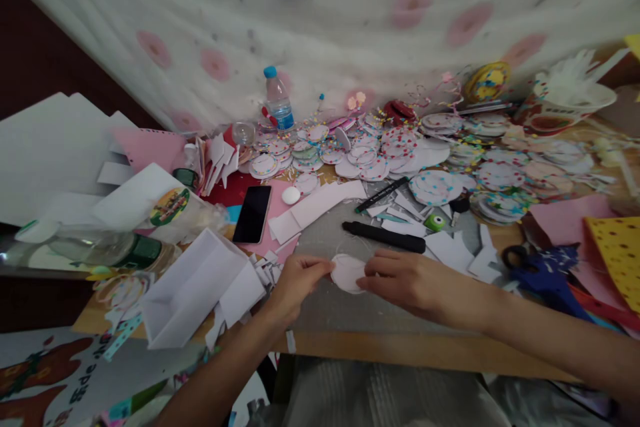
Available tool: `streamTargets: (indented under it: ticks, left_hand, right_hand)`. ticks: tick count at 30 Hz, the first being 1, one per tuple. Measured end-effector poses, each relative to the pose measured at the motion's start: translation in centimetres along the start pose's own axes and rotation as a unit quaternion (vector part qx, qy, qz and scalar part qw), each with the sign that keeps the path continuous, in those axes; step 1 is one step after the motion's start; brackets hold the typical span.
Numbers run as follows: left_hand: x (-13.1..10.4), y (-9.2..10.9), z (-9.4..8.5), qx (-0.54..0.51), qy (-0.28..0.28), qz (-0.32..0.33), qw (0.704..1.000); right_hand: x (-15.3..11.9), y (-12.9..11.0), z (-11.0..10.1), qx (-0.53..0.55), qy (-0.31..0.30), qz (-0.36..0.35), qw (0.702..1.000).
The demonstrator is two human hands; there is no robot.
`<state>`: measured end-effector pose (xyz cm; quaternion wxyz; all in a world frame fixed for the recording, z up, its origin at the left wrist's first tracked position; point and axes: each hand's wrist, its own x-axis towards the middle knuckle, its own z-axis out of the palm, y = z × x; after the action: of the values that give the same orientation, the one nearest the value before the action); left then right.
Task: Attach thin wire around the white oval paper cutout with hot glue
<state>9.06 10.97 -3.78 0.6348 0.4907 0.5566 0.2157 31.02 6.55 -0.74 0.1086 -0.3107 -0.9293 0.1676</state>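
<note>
Near the table's front edge, a small white paper disc (349, 273) is held between my two hands, just above the grey mat (320, 310). My left hand (296, 283) pinches its left edge between thumb and fingers. On the opposite edge, the bent fingers of my right hand (400, 280) grip the disc too. Just beyond it lies a thick black marker (384, 236). A thinner dark pen (382, 195) rests farther back, beside white paper scraps (407, 223) and a green eye-shaped trinket (434, 222).
Stacks of decorated paper discs (435, 187) fill the back. Left are a phone (253, 213), a folded white paper box (193, 290) and plastic bottles (100, 247). A water bottle (279, 100) stands by the curtain. Blue-handled scissors (545, 277) and a paper tub (565, 107) are right.
</note>
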Motion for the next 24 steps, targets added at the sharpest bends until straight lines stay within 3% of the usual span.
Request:
streamTargets:
  ticks: [15,20,24]
  left_hand:
    - [-1.5,-0.6,0.4,-0.044,-0.006,-0.019,0.999]
    - [-1.8,-1.2,-0.1,-0.049,0.064,-0.007,0.997]
    - [-2.1,-1.2,-0.1,-0.022,0.128,0.017,0.991]
  right_hand:
    - [0.0,0.4,0.1,0.132,0.019,-0.053,0.99]
    - [-1.2,-0.2,1.2,0.191,0.118,-0.002,0.974]
    - [-1.7,-1.6,1.5,0.202,0.228,0.134,0.943]
